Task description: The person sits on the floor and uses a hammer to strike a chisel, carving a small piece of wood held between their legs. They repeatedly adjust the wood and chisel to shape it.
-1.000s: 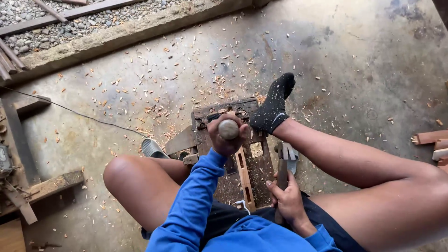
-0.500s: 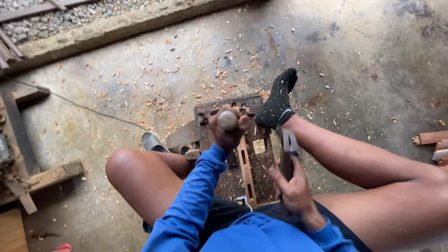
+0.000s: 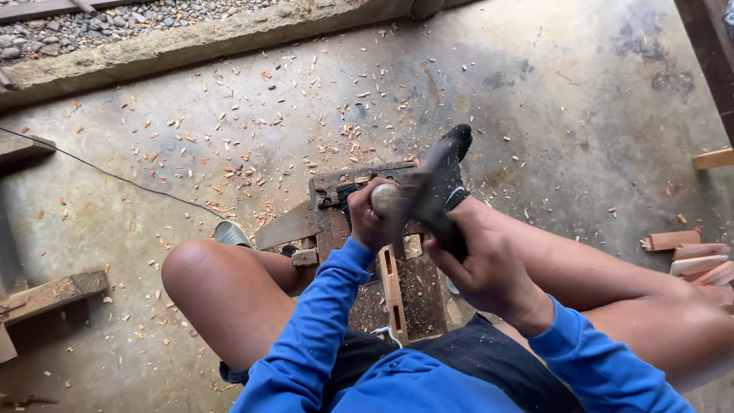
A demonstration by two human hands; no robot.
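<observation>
Person sits on the concrete floor (image 3: 535,92), legs either side of a low wooden work block (image 3: 397,283). Left hand (image 3: 365,218), grip wrapped tight round a small rounded wooden piece (image 3: 382,199), holds it upright over the block's far edge. Right hand (image 3: 489,268), grip closed on a dark-handled chopping tool (image 3: 428,203), blade blurred and right beside the piece. Socked foot (image 3: 451,164) braces the block's far corner. Wood chips litter the floor. Risk: blade sits very near the left fingers; a glancing cut could slip onto them or the foot.
</observation>
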